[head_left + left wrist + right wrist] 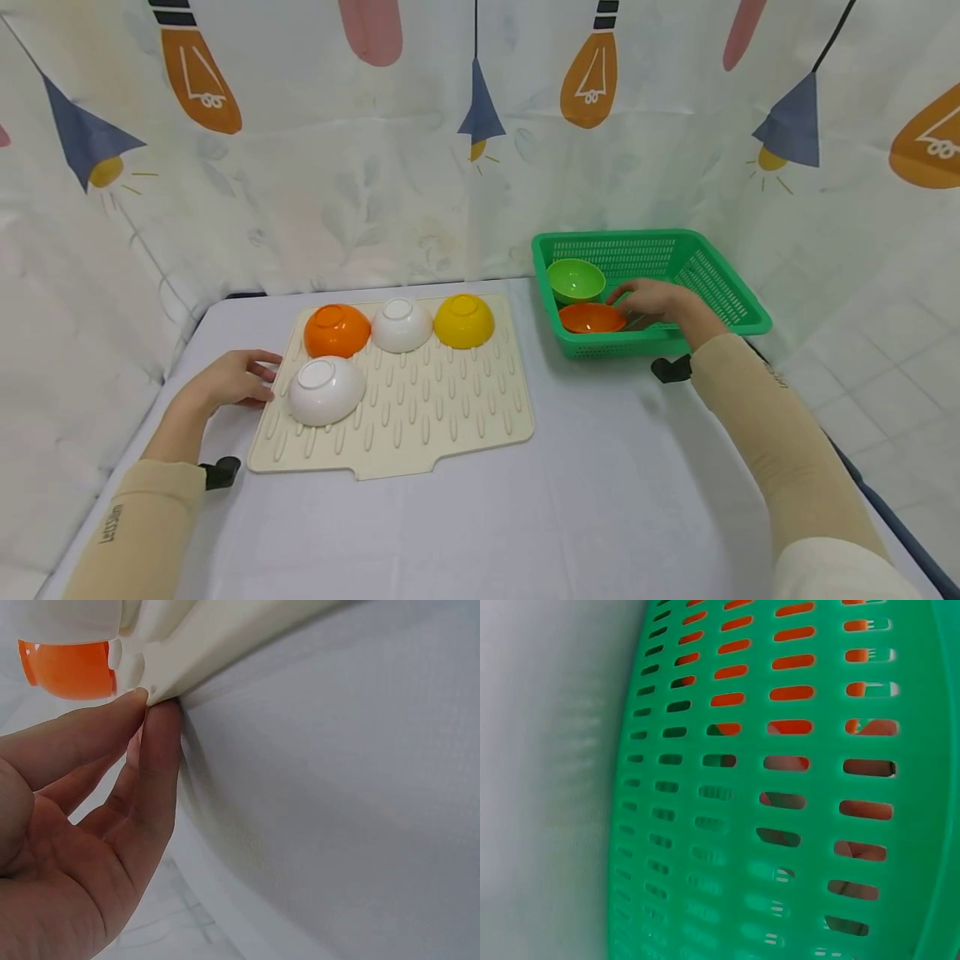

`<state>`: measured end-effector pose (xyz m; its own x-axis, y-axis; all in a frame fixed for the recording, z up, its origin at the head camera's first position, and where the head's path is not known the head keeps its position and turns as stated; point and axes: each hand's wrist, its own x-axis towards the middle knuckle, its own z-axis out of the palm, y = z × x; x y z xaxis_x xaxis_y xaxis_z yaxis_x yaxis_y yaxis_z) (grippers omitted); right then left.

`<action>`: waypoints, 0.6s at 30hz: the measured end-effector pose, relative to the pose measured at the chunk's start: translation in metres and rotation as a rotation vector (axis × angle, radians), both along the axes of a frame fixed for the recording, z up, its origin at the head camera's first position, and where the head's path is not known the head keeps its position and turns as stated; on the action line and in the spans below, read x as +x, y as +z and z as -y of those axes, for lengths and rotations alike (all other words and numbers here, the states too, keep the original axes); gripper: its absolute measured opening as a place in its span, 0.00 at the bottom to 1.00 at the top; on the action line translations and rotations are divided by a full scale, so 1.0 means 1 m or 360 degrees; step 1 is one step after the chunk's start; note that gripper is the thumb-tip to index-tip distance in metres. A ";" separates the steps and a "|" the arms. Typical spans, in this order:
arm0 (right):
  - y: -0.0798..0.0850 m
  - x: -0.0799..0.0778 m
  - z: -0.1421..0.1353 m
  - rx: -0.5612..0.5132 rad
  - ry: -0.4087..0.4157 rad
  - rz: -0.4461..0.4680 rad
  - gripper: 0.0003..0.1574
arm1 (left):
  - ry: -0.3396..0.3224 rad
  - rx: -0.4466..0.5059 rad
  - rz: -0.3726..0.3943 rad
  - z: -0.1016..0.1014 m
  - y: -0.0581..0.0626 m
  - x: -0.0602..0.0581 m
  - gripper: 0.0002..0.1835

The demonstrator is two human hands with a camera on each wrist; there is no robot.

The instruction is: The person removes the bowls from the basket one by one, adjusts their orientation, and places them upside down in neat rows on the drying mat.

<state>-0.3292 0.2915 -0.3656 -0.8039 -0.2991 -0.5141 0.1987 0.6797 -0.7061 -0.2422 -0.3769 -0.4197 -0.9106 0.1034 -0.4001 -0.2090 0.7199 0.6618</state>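
In the head view my left hand [234, 380] is at the left edge of a cream draining mat [420, 421]. The left wrist view shows the thumb and fingertips pinching the mat's edge. Upside down on the mat sit an orange bowl [337, 331], a white bowl [402, 325], a yellow bowl [464, 321] and, nearer me, a second white bowl [326, 392]. My right hand [654, 302] reaches into a green basket [720, 287] and grips the right rim of another orange bowl [591, 318]. Behind that bowl lies a green bowl [575, 281]. The basket wall [817, 746] mostly hides this hand in the right wrist view.
A white cloth covers the table [480, 533]. Behind it hangs a curtain [420, 183] printed with lamps and bulbs. The basket stands at the back right, beside the mat with a gap of cloth between them.
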 end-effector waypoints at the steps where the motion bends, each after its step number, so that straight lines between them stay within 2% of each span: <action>1: 0.000 0.000 -0.001 0.0001 -0.0012 -0.0014 0.34 | -0.0002 0.0002 -0.0002 0.000 0.000 0.000 0.39; 10: 0.012 0.003 -0.004 0.0043 -0.0055 -0.0113 0.33 | -0.0005 0.0003 -0.0006 0.000 -0.001 0.000 0.39; 18: 0.030 0.006 -0.003 -0.0128 -0.0132 -0.0179 0.33 | -0.0005 -0.0015 -0.0004 -0.001 0.000 0.001 0.39</action>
<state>-0.3234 0.2945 -0.3358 -0.8789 -0.2657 -0.3962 0.1684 0.6043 -0.7788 -0.2413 -0.3763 -0.4194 -0.9113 0.1027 -0.3987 -0.2049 0.7268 0.6556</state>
